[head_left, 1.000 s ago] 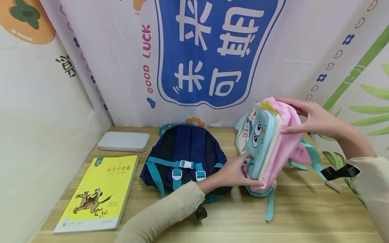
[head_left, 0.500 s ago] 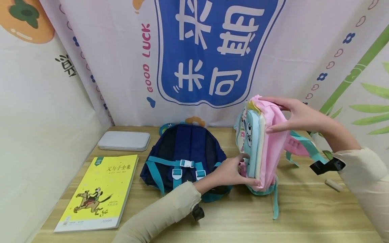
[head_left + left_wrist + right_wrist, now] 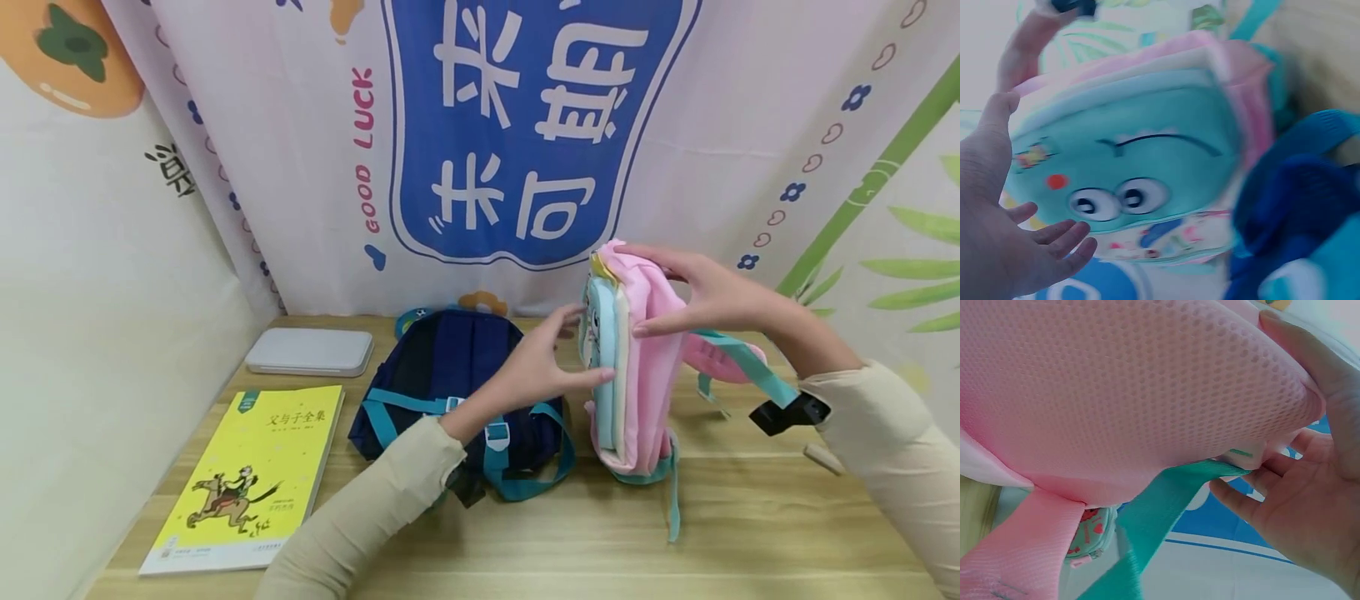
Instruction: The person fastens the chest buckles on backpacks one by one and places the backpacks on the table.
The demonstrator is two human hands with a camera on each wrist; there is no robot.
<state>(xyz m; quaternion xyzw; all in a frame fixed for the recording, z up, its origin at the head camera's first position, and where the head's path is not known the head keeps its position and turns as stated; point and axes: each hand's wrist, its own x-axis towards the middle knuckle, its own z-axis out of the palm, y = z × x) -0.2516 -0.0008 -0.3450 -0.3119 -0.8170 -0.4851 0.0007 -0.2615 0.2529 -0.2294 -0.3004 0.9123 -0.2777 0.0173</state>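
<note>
A small pink backpack stands upright on the wooden table, turned edge-on in the head view. My right hand grips its upper part, thumb on the near side and fingers over the top. In the right wrist view the pink mesh back panel and a teal strap lie beside that hand. Its light-blue front pocket, with cartoon eyes, faces my left hand. That hand has its fingers spread in front of the pocket, the thumb overlapping the pocket's edge in the head view.
A navy backpack with teal straps lies just left, partly under my left forearm. Farther left are a yellow book and a pale grey case. A small beige stick lies at right. A printed curtain hangs behind.
The pink backpack has turned from showing its front to edge-on and become more upright. My right hand moved left with it. My left hand left its lower corner and moved up and left, fingers spreading.
</note>
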